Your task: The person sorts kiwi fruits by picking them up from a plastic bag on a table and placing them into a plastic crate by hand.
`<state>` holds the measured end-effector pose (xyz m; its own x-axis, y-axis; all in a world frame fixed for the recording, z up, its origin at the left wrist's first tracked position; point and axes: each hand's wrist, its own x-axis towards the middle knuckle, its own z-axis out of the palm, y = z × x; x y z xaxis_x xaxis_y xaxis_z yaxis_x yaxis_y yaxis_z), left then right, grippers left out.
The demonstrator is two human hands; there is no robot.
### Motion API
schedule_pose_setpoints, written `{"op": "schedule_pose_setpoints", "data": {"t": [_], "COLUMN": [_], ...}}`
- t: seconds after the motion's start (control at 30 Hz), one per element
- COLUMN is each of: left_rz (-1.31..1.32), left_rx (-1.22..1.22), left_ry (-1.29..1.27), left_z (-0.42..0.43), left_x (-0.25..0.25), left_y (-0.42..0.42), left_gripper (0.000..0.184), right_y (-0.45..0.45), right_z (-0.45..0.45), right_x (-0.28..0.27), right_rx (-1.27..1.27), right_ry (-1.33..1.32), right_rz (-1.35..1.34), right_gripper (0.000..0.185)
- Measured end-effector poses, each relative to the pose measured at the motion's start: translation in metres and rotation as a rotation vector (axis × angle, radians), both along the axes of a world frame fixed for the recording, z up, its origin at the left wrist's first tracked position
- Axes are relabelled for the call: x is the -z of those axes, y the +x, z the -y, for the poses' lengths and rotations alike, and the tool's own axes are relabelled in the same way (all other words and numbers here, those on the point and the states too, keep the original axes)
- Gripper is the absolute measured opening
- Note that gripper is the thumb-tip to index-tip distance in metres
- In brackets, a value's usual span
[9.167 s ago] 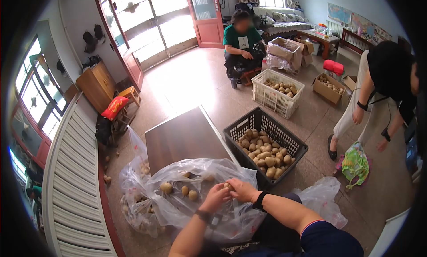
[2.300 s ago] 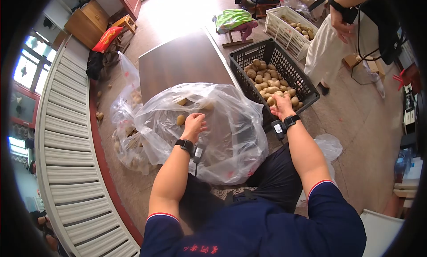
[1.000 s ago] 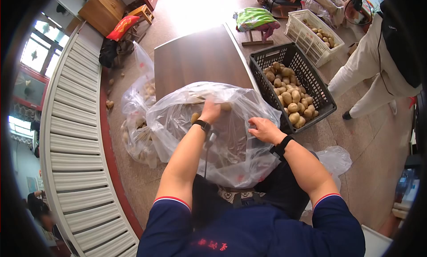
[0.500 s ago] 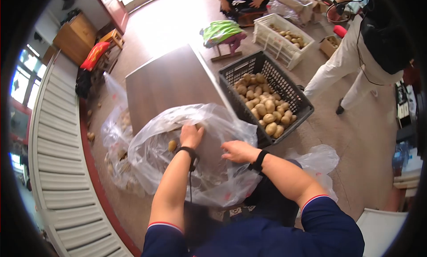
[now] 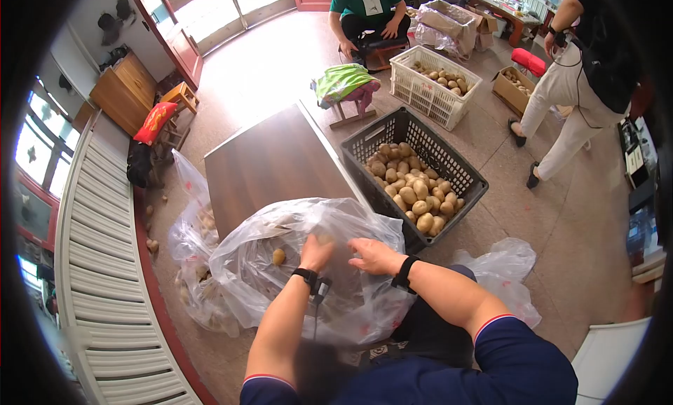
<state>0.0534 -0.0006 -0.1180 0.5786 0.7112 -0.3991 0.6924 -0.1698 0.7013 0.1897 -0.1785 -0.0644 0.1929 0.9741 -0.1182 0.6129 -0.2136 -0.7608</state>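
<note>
My left hand (image 5: 317, 253) is over the open clear plastic bag (image 5: 242, 240), its fingers blurred around what looks like a potato. To its left a single potato (image 5: 279, 256) lies in the bag. My right hand (image 5: 373, 256) is at the bag's right part, thumb and fingers apart, with nothing seen in it. The bag rests on the near end of the dark brown tabletop (image 5: 273, 167). Right of the table stands a black crate (image 5: 471, 203) holding several potatoes (image 5: 420, 190).
A white crate (image 5: 420, 97) of potatoes stands beyond. Another plastic bag (image 5: 501, 272) lies at right, a filled bag (image 5: 189, 237) at left. A cloth-covered stool (image 5: 341, 83) is behind the black crate. One person (image 5: 368, 12) sits; another (image 5: 578, 90) stands at right.
My right hand has left the black crate and come back to the bag. My left hand has moved within the bag. The view has tilted up, and the standing person has shifted.
</note>
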Motion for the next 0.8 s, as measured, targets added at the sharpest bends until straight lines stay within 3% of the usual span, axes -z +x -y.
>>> {"op": "schedule_pose_setpoints", "data": {"t": [0.07,0.1,0.17,0.3,0.37,0.5,0.63,0.8], "left_rz": [0.127,0.127,0.294,0.36,0.415,0.433,0.395,0.339], "left_rx": [-0.118,-0.12,-0.186,-0.201,-0.112,-0.064,0.001,-0.11], "left_ry": [-0.378,-0.374,-0.604,-0.605,-0.75,-0.777,-0.809,-0.51], "left_z": [0.016,0.026,0.04,0.054,0.058,0.068,0.054,0.018], "left_x": [-0.04,-0.062,-0.084,-0.072,-0.074,-0.106,-0.103,-0.079], "left_y": [0.001,0.002,0.002,0.008,0.008,0.001,-0.008,-0.028], "left_gripper": [0.046,0.046,0.041,0.036,0.032,0.035,0.03,0.027], "right_y": [-0.005,-0.008,-0.012,-0.015,-0.013,-0.011,-0.01,0.011], "right_z": [-0.001,-0.001,-0.003,-0.003,-0.002,0.002,-0.001,-0.007], "right_x": [-0.009,-0.012,-0.015,-0.023,-0.012,-0.01,-0.019,-0.003], "right_rx": [0.045,0.089,0.098,0.126,0.157,0.216,0.258,0.329], "right_ry": [0.06,0.113,0.134,0.188,0.214,0.221,0.139,0.131], "right_rz": [0.003,0.006,-0.034,-0.045,-0.042,-0.118,-0.223,-0.305], "right_gripper": [0.052,0.057,0.061,0.068,0.068,0.068,0.065,0.057]}}
